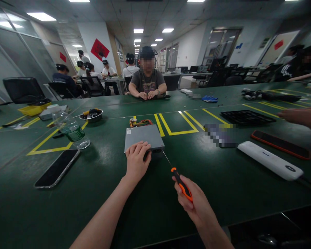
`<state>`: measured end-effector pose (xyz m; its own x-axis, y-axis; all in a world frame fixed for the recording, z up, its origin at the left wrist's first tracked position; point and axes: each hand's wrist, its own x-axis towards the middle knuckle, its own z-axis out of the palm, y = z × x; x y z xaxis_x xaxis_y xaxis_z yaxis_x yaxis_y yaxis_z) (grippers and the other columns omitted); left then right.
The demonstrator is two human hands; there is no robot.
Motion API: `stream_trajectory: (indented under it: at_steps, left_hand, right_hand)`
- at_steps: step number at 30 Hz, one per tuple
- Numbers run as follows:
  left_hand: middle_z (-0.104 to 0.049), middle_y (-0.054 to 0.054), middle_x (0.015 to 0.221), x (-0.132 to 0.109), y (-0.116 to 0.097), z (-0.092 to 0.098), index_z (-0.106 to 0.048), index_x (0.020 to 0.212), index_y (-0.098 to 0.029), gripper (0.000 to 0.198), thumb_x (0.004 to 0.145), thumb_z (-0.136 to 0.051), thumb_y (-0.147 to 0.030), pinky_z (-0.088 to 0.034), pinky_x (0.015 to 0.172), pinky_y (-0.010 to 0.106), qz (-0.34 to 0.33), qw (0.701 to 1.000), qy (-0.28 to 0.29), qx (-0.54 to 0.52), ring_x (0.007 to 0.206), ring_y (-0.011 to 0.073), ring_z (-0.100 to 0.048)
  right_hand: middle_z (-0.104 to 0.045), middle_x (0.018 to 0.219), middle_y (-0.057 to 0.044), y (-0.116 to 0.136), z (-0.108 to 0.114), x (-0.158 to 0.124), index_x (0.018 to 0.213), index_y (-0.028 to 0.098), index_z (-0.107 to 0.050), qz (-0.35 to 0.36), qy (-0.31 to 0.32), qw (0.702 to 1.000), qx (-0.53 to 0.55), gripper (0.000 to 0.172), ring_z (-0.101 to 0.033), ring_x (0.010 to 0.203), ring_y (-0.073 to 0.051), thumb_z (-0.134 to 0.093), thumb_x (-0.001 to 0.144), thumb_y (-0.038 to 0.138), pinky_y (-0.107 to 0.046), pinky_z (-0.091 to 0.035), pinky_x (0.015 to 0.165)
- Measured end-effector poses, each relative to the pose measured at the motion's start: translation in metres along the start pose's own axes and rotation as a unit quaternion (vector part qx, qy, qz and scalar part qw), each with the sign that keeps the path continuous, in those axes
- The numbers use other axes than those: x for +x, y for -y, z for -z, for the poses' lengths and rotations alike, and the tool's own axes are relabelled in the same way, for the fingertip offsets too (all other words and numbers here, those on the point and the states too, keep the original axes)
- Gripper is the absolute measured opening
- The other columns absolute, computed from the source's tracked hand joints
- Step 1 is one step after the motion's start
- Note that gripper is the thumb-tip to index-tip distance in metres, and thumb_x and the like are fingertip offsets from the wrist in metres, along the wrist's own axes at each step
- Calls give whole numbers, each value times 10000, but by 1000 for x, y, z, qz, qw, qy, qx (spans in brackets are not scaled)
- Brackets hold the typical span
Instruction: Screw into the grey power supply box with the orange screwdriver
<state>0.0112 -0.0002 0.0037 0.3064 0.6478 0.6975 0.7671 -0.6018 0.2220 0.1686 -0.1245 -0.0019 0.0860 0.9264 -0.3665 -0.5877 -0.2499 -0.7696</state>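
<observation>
A grey metal computer power supply (145,134) lies flat on the green table, its bundle of coloured cables (142,122) coming out at the far side. My left hand (138,155) grips its near left part, fingers over the top and thumb by the near face. In my right hand (190,197) is a screwdriver with an orange and black handle (181,185). Its thin shaft points up and left, and the tip is at the near right corner of the power supply. Whether the tip sits on a screw is too small to tell.
Left of me are a phone (57,168), a plastic bottle (72,131) and a metal bowl (93,117) with tools. To the right lie a white device (269,159), an orange-edged phone (280,143) and a black tray (247,117). Another person's hand (300,116) reaches in there. Someone sits opposite.
</observation>
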Motion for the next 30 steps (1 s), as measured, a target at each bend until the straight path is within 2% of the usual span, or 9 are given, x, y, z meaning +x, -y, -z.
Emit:
stream_trajectory:
  at_steps: [3, 6, 10, 12, 17, 20, 22, 25, 30]
  left_hand:
    - [-630, 27, 1085, 0, -1, 0, -570, 992, -250, 195, 801, -541, -222, -321, 868, 401, 1, 1000, -4, 2, 1059, 228, -506]
    - [-629, 23, 1087, 1, -1, 0, -570, 988, -252, 197, 795, -548, -218, -323, 866, 398, 3, 1000, -5, 4, 1060, 226, -505]
    - [-629, 21, 1086, 1, -2, 1, -569, 995, -254, 201, 800, -540, -217, -320, 876, 399, 7, 1000, -2, 5, 1066, 223, -503]
    - [-628, 24, 1088, 0, -2, 2, -570, 996, -255, 200, 803, -535, -218, -321, 874, 400, 8, 1000, 0, 5, 1065, 225, -504]
    - [-623, 21, 1099, 1, -3, 3, -574, 996, -256, 204, 799, -541, -215, -324, 875, 400, 13, 1000, 6, 4, 1065, 225, -504]
    - [-627, 30, 1092, 1, -3, 3, -578, 1000, -256, 207, 801, -538, -216, -326, 874, 408, 11, 1000, 4, 2, 1060, 231, -505]
    - [-626, 35, 1095, 1, -2, 2, -579, 1002, -256, 206, 805, -533, -220, -327, 875, 415, 10, 1000, 2, -1, 1063, 235, -504]
    - [-623, 35, 1102, 0, -1, 1, -580, 1008, -257, 213, 803, -535, -223, -332, 872, 420, 11, 1000, 4, -1, 1065, 237, -504]
    - [-625, 39, 1096, 0, -1, 1, -583, 1010, -252, 223, 794, -541, -214, -340, 871, 416, 10, 1000, 4, 0, 1067, 236, -503]
  right_hand:
    - [-465, 516, 82, 2, 2, 0, 777, 110, -568, -48, 32, 993, 108, 301, -185, 295, 44, -665, 659, 369, -132, -122, 308]
    - [-447, 508, 86, 3, 3, -1, 783, 105, -572, -50, 50, 991, 113, 293, -166, 298, 42, -653, 670, 363, -134, -117, 305]
    - [-510, 601, 53, 1, -1, -4, 839, 145, -531, 29, -2, 998, -46, 296, -255, 330, 18, -582, 741, 419, -143, -155, 329]
    - [-537, 697, 33, 1, -3, -5, 881, 173, -504, 105, -60, 978, -173, 277, -379, 403, -17, -605, 723, 377, -152, -260, 365]
    - [-540, 827, -21, -4, -3, -6, 869, 199, -485, 272, -163, 829, -461, 176, -579, 687, -142, -552, 728, 280, -249, -474, 583]
    - [-542, 843, -58, -10, -2, -7, 877, 184, -524, 370, -185, 724, -552, 173, -589, 670, -156, -441, 806, 319, -239, -454, 503]
    - [-560, 831, -68, -13, -1, -7, 911, 175, -545, 393, -191, 688, -579, 234, -591, 643, -158, -396, 840, 340, -235, -431, 468]
    - [-592, 780, -50, -11, -1, -7, 927, 183, -556, 360, -158, 727, -563, 251, -588, 636, -154, -394, 857, 362, -245, -438, 522]
    - [-568, 638, 5, 2, -1, -6, 852, 175, -535, 158, -83, 924, -339, 307, -405, 412, -64, -471, 812, 472, -193, -273, 381]
